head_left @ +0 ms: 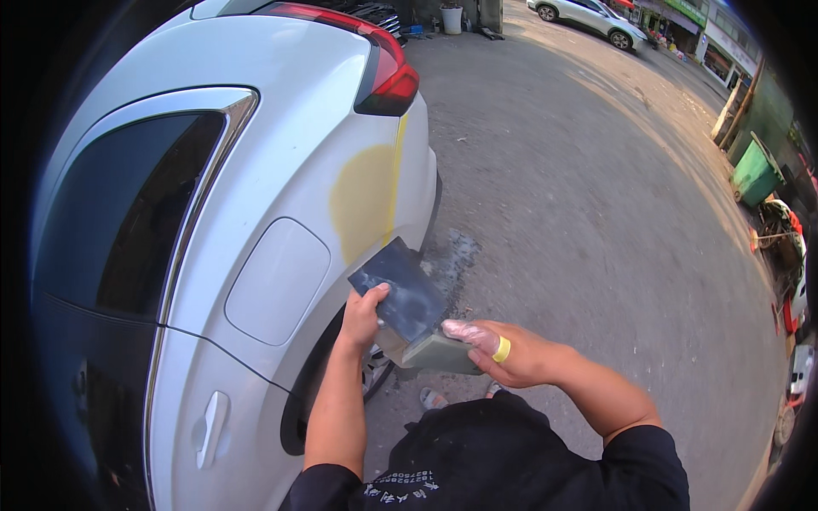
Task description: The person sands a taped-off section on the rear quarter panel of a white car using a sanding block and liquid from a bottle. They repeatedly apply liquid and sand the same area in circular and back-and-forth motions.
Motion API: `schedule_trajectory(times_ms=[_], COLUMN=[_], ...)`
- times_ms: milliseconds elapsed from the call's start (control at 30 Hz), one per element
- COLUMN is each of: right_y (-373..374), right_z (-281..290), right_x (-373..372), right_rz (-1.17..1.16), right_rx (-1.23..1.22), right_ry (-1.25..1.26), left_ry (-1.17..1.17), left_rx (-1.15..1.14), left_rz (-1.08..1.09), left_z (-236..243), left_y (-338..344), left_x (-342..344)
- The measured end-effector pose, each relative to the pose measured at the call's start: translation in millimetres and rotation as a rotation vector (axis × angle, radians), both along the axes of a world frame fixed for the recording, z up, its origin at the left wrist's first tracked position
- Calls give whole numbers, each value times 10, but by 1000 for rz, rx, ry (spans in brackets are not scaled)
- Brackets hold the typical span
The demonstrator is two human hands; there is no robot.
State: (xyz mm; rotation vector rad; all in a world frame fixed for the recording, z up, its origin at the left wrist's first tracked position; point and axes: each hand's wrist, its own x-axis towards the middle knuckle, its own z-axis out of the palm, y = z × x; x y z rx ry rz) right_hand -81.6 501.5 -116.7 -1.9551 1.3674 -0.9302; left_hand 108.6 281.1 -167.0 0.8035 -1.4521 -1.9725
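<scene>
My left hand (363, 317) grips a dark grey sheet of sandpaper (399, 285) with its thumb on top; pale smears mark the face. Just to the right, my right hand (511, 353) is closed on a grey-green flat piece (441, 353), whose kind I cannot make out. Its near end meets the lower edge of the sandpaper. Clear plastic with a yellow band (503, 348) wraps one or more fingers of that hand. Both hands are beside the white car (281, 94), near its rear wheel. A yellowish patch (364, 200) covers the rear panel below the red tail light (394, 85).
The fuel flap (279, 281) and door handle (211, 430) are on the car's side to my left. Grey pavement (579, 204) stretches to the right, with a green bin (756, 170) and clutter along the edge. Another car (592, 15) stands far off.
</scene>
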Motion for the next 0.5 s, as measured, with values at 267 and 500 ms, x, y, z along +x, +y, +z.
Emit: schedule_trajectory(times_ms=[267, 500], right_y=[-540, -605], right_z=[-280, -432], right_x=[-34, 124], right_rz=[-360, -357], right_rx=[-151, -154], right_ry=[-711, -764], left_ry=[141, 200], left_rx=[-169, -195], left_rz=[-115, -164], left_z=[18, 91], left_y=[295, 424], left_x=[-118, -83])
